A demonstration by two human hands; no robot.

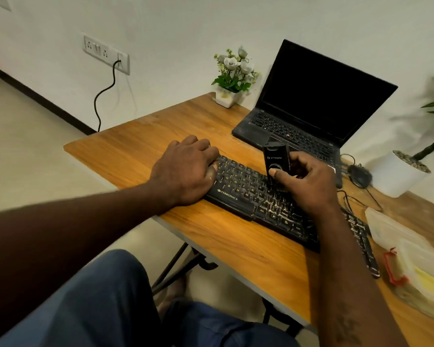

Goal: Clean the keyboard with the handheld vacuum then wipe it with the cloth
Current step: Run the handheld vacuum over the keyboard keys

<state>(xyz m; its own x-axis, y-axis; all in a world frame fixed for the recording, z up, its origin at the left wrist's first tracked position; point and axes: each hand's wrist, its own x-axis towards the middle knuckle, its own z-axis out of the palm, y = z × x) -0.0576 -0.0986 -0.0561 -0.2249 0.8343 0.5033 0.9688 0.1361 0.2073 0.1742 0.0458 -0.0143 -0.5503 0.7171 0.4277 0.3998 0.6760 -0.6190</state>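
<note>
From the head camera, a black rectangular keyboard [238,189] with pale lettering on its keys lies at a slant on a table [236,236] with a warm, streaky wood-grain top. The left hand [186,171] sits on the keyboard's left end with its knuckles raised, its fingers bent down over the far corner and its thumb lying on the keys. The fingertips are hidden, so I cannot tell whether it clasps the edge or only rests there. The right hand [308,182] grips the handheld vacuum [276,159], a glossy black boxy body standing nearly upright. The thumb presses its front just below a round button, and its lower end is down on the keys near the keyboard's middle. Behind it stands an open matte black laptop [318,96] with a dark screen. A small white square pot of pale flowers [232,76] sits at the table's far edge. A rounded black mouse [360,175] lies near a white pot [396,176] topped with pebbles. At the right edge lie translucent plastic containers [391,229] with something yellow inside; I cannot tell what it is.
</note>
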